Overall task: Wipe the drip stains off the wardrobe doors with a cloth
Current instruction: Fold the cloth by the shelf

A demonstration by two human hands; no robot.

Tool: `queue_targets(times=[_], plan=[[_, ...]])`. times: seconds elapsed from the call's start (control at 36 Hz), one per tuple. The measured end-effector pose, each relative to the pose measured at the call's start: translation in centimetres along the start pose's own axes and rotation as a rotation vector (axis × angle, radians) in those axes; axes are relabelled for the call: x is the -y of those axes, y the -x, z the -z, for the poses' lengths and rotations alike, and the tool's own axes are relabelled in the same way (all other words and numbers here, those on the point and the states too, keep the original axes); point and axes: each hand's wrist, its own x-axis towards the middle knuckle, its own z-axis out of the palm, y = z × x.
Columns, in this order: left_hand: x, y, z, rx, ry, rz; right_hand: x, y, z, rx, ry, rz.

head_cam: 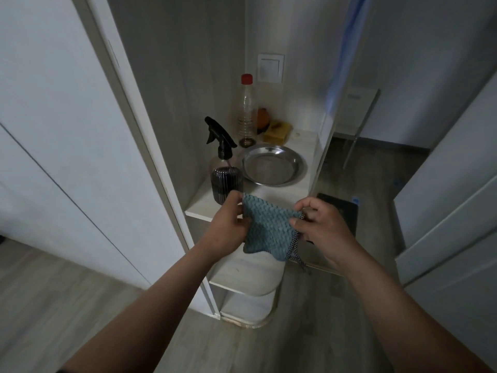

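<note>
Above the shelf [204, 208], my left hand [228, 224] and right hand [320, 230] pinch the cloth [271, 227] by opposite edges, fingers curled on it. It looks soft, light and floppy to me, so it is best bunched in one palm.

teal waffle-textured cloth [269, 228], red-capped bottle [246, 111]

Two hands (left hand [228, 227], right hand [326, 232]), one teal cloth [269, 230], one spray bottle [224, 179], one red-capped bottle [246, 111], one steel dish [274, 165], one yellow sponge [277, 131], one wall switch [270, 67], one dark mat [341, 214].
</note>
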Motion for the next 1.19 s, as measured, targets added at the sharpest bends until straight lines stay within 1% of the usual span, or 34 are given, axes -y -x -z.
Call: queue_targets(times=[0.08, 0.17, 0.22, 0.28, 0.33, 0.39, 0.42, 0.47, 0.56, 0.58, 0.64, 0.67, 0.72, 0.78, 0.83, 0.89, 0.97, 1.08, 1.14, 1.19], plan=[[0.0, -2.2, 0.0, 0.039, -0.123, -0.039, -0.4, -1.3, 0.1, -0.018, -0.042, -0.036], [0.2, -4.7, -0.2, 0.061, -0.249, -0.064, -0.5, -3.5, 0.4, -0.077, -0.133, -0.127], [0.2, -6.0, -0.9, 0.029, -0.403, -0.065, -0.9, -5.3, 0.8, -0.119, -0.170, -0.196], [0.0, -6.8, -1.9, 0.027, -0.606, -0.091, -1.6, -6.9, 0.9, -0.135, -0.085, -0.206], [0.3, -7.0, -2.7, 0.056, -0.789, -0.135, -2.6, -8.2, 0.8, -0.155, 0.109, -0.144], [1.1, -7.0, -3.2, 0.020, -0.911, -0.169, -3.5, -8.8, 0.5, -0.163, 0.307, -0.054], [1.5, -6.9, -3.4, -0.019, -0.928, -0.172, -4.0, -8.9, 0.5, -0.169, 0.386, -0.017], [2.1, -6.5, -3.8, -0.086, -0.887, -0.166, -5.0, -8.9, 0.6, -0.211, 0.469, 0.036], [2.4, -5.2, -4.4, -0.092, -0.793, -0.136, -5.9, -8.5, 0.6, -0.291, 0.514, 0.094], [2.5, -4.8, -4.4, -0.086, -0.801, -0.147, -5.9, -8.3, 0.6, -0.321, 0.549, 0.132], [3.3, -4.6, -4.4, -0.095, -0.886, -0.255, -5.7, -7.8, 0.6, -0.360, 0.609, 0.235], [3.8, -4.8, -4.3, -0.075, -0.928, -0.323, -5.6, -7.5, 0.6, -0.347, 0.631, 0.288], [5.0, -5.5, -4.2, 0.018, -0.982, -0.398, -5.7, -7.2, 0.7, -0.251, 0.726, 0.388], [5.6, -5.9, -4.2, 0.113, -1.005, -0.356, -6.2, -7.2, 0.5, -0.121, 0.892, 0.457], [5.5, -6.2, -4.3, 0.153, -0.991, -0.314, -6.8, -7.3, 0.2, -0.019, 1.002, 0.437], [5.1, -6.4, -4.3, 0.177, -0.981, -0.281, -7.4, -7.5, 0.0, 0.038, 1.049, 0.382], [4.4, -6.6, -4.3, 0.176, -0.993, -0.268, -7.9, -7.9, 0.3, 0.058, 1.096, 0.354], [2.9, -6.5, -4.5, 0.100, -1.152, -0.325, -7.7, -7.8, 0.4, 0.108, 1.084, 0.322], [1.9, -6.4, -4.4, 0.090, -1.135, -0.356, -7.6, -7.8, 0.4, 0.129, 1.103, 0.328], [1.6, -6.6, -4.2, 0.113, -1.142, -0.368, -7.6, -7.6, 0.4, 0.157, 1.073, 0.341]])
